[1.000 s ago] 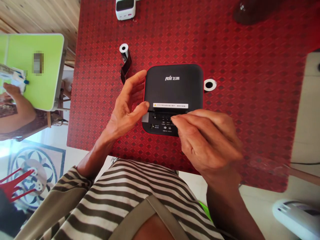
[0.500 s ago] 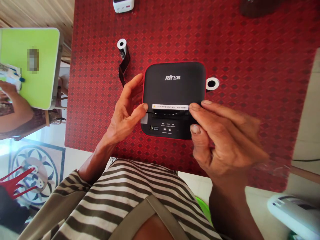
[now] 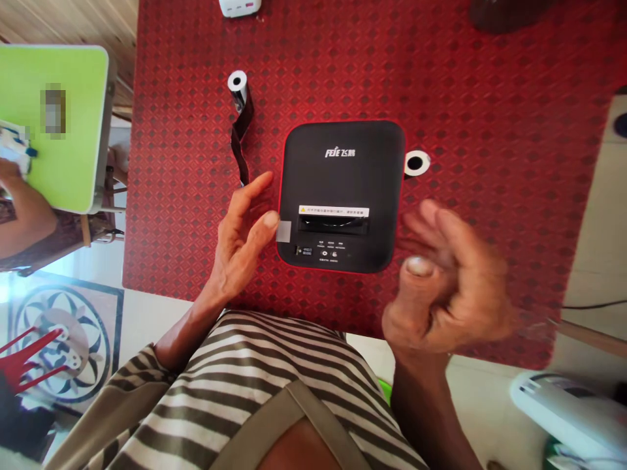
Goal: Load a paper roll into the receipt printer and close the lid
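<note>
A black receipt printer [image 3: 343,183] with a red edge lies on the red patterned table. A white warning label [image 3: 334,211] runs above its paper slot, and a clear sticker [image 3: 283,231] juts from its left side. My left hand [image 3: 245,235] is at the printer's left edge, thumb and fingers apart, holding nothing. To the right of the printer, my right hand [image 3: 445,281] is raised off it, fingers loosely bent and partly blurred, with nothing seen in them. A paper roll [image 3: 417,163] sits against the printer's right side.
Another roll [image 3: 238,88] with a dark strip unwound stands at the back left. A white device [image 3: 240,6] and a dark object [image 3: 509,14] lie at the far edge. Left of the table is a green table [image 3: 73,176] with another person's arm [image 3: 29,209].
My right hand has come off the printer's front right and moved right and down. My left hand has drawn slightly away from the left edge. The printer has stayed in place.
</note>
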`<state>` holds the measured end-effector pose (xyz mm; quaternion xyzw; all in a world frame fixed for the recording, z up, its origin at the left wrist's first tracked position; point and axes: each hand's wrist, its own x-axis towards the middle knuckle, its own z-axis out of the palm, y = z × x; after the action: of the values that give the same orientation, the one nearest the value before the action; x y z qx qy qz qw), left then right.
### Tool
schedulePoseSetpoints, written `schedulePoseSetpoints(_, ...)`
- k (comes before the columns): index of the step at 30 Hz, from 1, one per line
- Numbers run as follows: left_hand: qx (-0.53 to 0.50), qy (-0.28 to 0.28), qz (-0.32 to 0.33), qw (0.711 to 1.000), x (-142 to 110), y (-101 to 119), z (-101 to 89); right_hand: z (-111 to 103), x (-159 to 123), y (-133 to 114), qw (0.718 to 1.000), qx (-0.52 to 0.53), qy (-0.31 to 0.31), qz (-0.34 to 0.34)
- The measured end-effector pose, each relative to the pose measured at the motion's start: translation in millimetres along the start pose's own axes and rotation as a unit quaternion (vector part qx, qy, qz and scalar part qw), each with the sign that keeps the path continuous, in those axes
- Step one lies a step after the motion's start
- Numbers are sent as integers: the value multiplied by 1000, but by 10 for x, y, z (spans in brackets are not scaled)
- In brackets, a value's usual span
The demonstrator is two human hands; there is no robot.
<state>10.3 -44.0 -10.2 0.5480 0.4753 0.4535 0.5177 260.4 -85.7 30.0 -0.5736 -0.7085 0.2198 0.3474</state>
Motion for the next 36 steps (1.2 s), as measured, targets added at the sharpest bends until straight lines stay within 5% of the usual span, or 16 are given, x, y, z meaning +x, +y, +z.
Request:
schedulePoseSetpoints(9,-1,-3,-28,1000,-14,21,-5,294,-552,98,960,-34,271,54)
schedulePoseSetpoints(36,-63,-27,-45,997,85,182,23,391,-614,170,964,14,245,106)
